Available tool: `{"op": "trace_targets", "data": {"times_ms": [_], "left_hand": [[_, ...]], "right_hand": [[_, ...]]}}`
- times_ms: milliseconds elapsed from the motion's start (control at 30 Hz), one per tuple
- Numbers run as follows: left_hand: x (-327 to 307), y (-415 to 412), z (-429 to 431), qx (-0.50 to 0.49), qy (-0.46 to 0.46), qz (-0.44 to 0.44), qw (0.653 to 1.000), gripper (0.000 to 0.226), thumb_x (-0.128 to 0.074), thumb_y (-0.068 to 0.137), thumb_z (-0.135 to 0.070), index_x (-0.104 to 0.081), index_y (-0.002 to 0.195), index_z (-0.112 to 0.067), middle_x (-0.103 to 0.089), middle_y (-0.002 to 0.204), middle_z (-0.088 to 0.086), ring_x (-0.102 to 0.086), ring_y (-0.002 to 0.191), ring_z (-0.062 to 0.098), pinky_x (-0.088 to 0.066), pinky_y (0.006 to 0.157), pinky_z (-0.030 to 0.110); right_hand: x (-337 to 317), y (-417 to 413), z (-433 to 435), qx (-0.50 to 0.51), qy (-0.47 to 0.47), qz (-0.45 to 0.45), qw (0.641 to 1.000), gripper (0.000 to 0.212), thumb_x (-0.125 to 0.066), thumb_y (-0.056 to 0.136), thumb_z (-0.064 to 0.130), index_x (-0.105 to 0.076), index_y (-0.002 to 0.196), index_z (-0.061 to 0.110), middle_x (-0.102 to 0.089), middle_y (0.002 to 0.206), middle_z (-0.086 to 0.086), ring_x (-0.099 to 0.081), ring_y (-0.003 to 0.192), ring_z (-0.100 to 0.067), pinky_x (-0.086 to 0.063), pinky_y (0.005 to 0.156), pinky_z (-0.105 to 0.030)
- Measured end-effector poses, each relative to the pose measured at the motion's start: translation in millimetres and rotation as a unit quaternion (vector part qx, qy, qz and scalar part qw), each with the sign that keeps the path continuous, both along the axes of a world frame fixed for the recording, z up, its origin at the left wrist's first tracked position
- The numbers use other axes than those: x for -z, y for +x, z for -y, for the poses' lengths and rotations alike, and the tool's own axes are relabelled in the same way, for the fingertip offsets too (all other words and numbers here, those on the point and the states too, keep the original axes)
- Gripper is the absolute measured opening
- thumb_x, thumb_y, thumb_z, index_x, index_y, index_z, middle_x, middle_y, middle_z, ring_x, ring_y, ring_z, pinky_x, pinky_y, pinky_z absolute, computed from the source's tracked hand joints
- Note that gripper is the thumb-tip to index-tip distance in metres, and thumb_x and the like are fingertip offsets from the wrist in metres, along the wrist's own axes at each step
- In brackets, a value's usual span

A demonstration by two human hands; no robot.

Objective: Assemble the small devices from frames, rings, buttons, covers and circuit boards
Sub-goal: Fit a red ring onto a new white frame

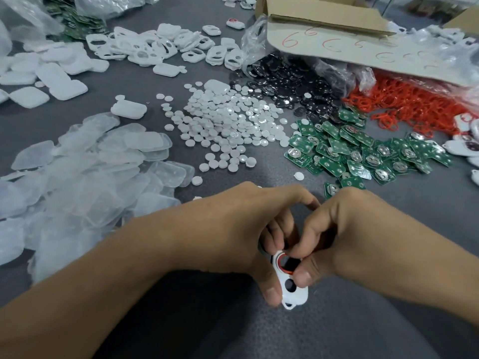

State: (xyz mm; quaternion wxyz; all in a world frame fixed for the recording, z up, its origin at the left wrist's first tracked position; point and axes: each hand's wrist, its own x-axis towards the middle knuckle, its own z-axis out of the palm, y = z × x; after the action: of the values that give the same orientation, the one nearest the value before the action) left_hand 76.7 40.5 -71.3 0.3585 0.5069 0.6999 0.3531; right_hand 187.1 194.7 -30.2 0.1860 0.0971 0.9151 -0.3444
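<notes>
My left hand [248, 229] grips a white frame [298, 294] with two round holes, thumb along its left edge. My right hand [334, 229] pinches a red ring [281, 268] that sits around the frame's upper hole, thumb pressing on the frame between the holes. On the grey table [363, 320] lie piles of parts: white round buttons [223, 125], green circuit boards [350, 151], red rings [404, 104], black discs [290, 84], white frames [160, 47] and clear covers [90, 177].
A cardboard box [337, 35] marked with red sixes leans at the back right over plastic bags. White solid shells [51, 76] lie at the left. Several finished white devices [466, 146] sit at the far right edge.
</notes>
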Motion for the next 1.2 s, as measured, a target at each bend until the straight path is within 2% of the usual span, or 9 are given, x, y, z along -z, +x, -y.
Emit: {"op": "trace_targets", "data": {"times_ms": [167,333,567,700,800,933,1000,1100,1200], "left_hand": [[0,1,-2,-0.016,-0.011,-0.016,1.000,0.096,-0.104,0.045,-0.024,-0.050,0.124,-0.037,-0.070,0.091,-0.014,-0.070,0.079,0.001,-0.059,0.071,0.022],[0,1,-3,-0.031,-0.025,-0.027,0.999,0.091,-0.105,0.042,-0.027,-0.052,0.116,-0.032,-0.070,0.090,-0.014,-0.069,0.076,0.000,-0.061,0.070,0.029],[-3,4,-3,-0.034,-0.034,-0.034,0.998,0.096,-0.106,0.040,-0.024,-0.052,0.119,-0.030,-0.070,0.088,-0.016,-0.068,0.074,-0.001,-0.058,0.068,0.023],[-3,5,-2,-0.026,-0.024,-0.018,0.999,0.103,-0.105,0.044,-0.022,-0.047,0.128,-0.036,-0.069,0.087,-0.012,-0.069,0.074,0.000,-0.055,0.067,0.016],[-3,5,1,-0.034,-0.027,-0.009,0.999,0.101,-0.104,0.048,-0.024,-0.047,0.130,-0.038,-0.068,0.092,-0.011,-0.068,0.077,0.001,-0.057,0.072,0.019],[-4,6,2,-0.035,-0.032,-0.003,0.999,0.096,-0.103,0.050,-0.024,-0.048,0.128,-0.038,-0.068,0.093,-0.010,-0.067,0.078,0.001,-0.055,0.071,0.016],[-4,6,2,-0.036,-0.034,-0.003,0.999,0.095,-0.103,0.050,-0.023,-0.050,0.127,-0.037,-0.067,0.092,-0.010,-0.067,0.079,0.001,-0.056,0.072,0.017],[-4,7,2,-0.035,-0.035,-0.009,0.999,0.092,-0.104,0.049,-0.021,-0.052,0.123,-0.035,-0.067,0.091,-0.010,-0.067,0.079,0.002,-0.057,0.074,0.022],[-4,7,1,-0.040,-0.032,-0.010,0.999,0.090,-0.104,0.047,-0.020,-0.051,0.118,-0.034,-0.068,0.089,-0.010,-0.067,0.076,0.002,-0.057,0.072,0.022]], "right_hand": [[0,-16,-9,-0.025,-0.059,0.068,0.996,0.021,-0.098,0.058,0.027,-0.081,0.071,0.029,-0.077,0.072,-0.002,-0.072,0.076,-0.032,-0.058,0.073,-0.042],[2,-27,-7,-0.025,-0.057,0.116,0.991,0.024,-0.099,0.053,0.021,-0.079,0.066,0.024,-0.074,0.066,-0.002,-0.064,0.056,-0.014,-0.051,0.054,-0.022],[-2,-29,-1,0.035,-0.042,0.143,0.988,0.027,-0.099,0.051,0.013,-0.077,0.067,0.010,-0.073,0.066,-0.011,-0.067,0.056,-0.016,-0.052,0.055,-0.021],[2,-1,2,0.062,-0.028,0.043,0.997,0.023,-0.097,0.059,0.025,-0.080,0.072,0.032,-0.074,0.063,0.007,-0.068,0.057,-0.003,-0.052,0.057,-0.017],[13,27,13,0.096,0.045,-0.094,0.990,0.037,-0.095,0.061,0.031,-0.073,0.081,0.053,-0.070,0.068,0.026,-0.066,0.064,0.007,-0.050,0.065,-0.012],[26,41,16,0.056,0.132,-0.224,0.964,0.034,-0.098,0.058,0.025,-0.077,0.080,0.040,-0.066,0.068,0.018,-0.065,0.066,0.002,-0.049,0.067,-0.019],[23,38,13,0.078,0.069,-0.201,0.974,0.034,-0.096,0.059,0.024,-0.078,0.081,0.042,-0.071,0.071,0.017,-0.068,0.066,0.001,-0.052,0.066,-0.021],[14,24,7,0.122,-0.129,-0.077,0.981,0.026,-0.092,0.055,0.029,-0.080,0.076,0.036,-0.076,0.073,0.006,-0.073,0.069,-0.012,-0.060,0.078,-0.041],[10,13,1,0.101,-0.144,-0.043,0.983,0.027,-0.092,0.050,0.028,-0.080,0.075,0.026,-0.076,0.072,-0.002,-0.074,0.071,-0.026,-0.060,0.079,-0.051]]}}
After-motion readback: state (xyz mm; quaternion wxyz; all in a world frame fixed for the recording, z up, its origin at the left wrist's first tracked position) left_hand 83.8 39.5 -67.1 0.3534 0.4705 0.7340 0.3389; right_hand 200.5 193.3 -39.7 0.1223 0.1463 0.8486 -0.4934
